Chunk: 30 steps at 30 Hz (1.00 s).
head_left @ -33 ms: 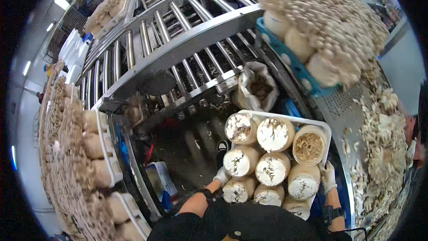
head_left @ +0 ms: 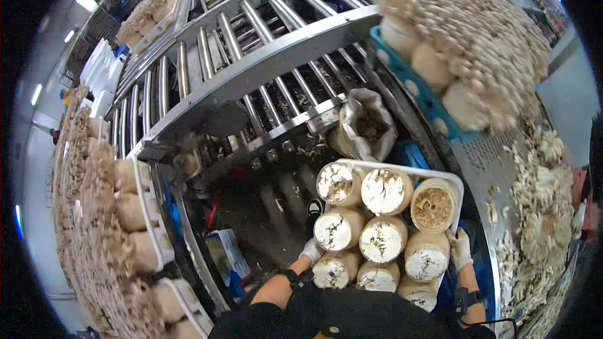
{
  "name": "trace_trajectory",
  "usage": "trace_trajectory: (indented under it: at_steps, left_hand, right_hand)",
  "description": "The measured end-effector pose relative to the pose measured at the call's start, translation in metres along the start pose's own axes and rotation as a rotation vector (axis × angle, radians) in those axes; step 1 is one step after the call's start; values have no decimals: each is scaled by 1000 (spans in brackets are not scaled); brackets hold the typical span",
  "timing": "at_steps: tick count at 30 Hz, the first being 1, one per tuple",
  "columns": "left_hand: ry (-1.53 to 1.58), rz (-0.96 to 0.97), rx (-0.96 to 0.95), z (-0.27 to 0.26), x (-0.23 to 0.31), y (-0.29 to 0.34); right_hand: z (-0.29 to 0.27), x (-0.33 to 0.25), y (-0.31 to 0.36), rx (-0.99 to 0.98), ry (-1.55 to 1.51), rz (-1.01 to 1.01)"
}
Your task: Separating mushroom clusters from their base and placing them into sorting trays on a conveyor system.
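Observation:
Close to my body is a white plastic crate (head_left: 433,172) packed with several pale cultivation bottles. Most bottle tops (head_left: 384,240) are white and cracked; the bottle at the far right corner (head_left: 433,206) shows a brown, crumbly surface. My left hand (head_left: 311,250), in a white glove, is at the crate's left side, its fingers partly hidden by the bottles. On the right side my gloved right hand (head_left: 461,248) is closed around the crate's edge.
A roller conveyor (head_left: 251,56) crosses ahead. At upper right, a blue basket (head_left: 424,97) carries bottles with dense mushroom clusters (head_left: 471,37). More mushroom crates (head_left: 151,213) line the left. An open white sack (head_left: 370,129) stands beyond my crate; mushroom scraps (head_left: 534,194) cover the right-hand surface.
The blue basket with mushrooms has shifted slightly right and nearer. Both hands stay on the white crate, which has hardly moved.

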<state>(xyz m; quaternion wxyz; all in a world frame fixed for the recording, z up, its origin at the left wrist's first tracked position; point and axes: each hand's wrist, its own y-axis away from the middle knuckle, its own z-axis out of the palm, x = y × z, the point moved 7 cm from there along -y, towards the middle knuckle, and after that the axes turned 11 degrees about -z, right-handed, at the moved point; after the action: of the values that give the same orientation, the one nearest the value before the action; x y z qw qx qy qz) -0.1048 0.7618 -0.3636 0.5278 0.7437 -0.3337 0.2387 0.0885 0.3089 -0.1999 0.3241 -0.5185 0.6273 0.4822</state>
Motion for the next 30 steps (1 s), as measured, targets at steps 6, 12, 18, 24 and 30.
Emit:
trace_trajectory:
  at_steps: [6, 12, 18, 24, 30]
  left_hand:
    - [-70, -404, 87, -139, -67, -52]
    - [-124, -339, 150, -214, -46, -149]
    - [-216, -401, 183, -312, -120, -282]
    - [-107, -539, 328, -360, -20, -348]
    - [-59, -537, 358, -355, 96, -347]
  right_hand:
    - [146, 79, -95, -94, -370, 271]
    - [233, 73, -268, -519, 139, 255]
    - [447, -94, -386, -1165, 1529, -598]
    - [500, -140, -466, -842, 808, -593]
    - [531, -134, -485, -559, 1758, -953]
